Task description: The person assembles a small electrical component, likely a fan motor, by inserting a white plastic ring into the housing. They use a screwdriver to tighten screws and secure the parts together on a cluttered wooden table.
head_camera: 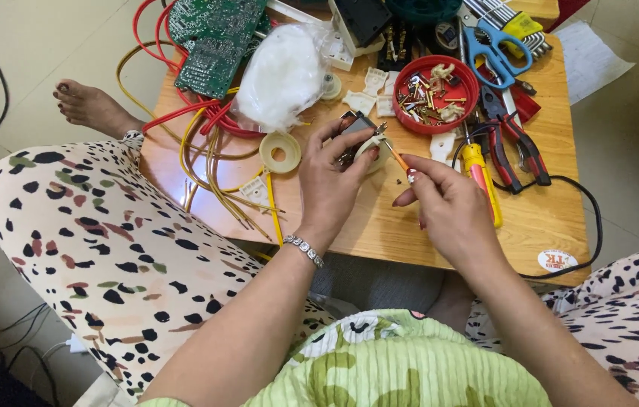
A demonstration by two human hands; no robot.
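Socket part (363, 143) in left hand (328, 185), screwdriver (402, 162) in right hand (447, 207).

- A low wooden table (380, 226) serves as the landmark.
- A red round tray (435, 94) of brass screws and small parts sits at its far middle.
- Blue-handled scissors (491, 47) lie just right of that tray.
- Red-handled pliers (514, 139) lie nearer, at the table's right side.
- A yellow-handled screwdriver (481, 181) rests beside the pliers.
- A green circuit board (214, 41) lies at the far left corner.
- A white plastic bag (283, 75) lies beside the board.
- Red and yellow wires (206, 143) spill over the left edge.
- A roll of tape (280, 151) lies near the wires.
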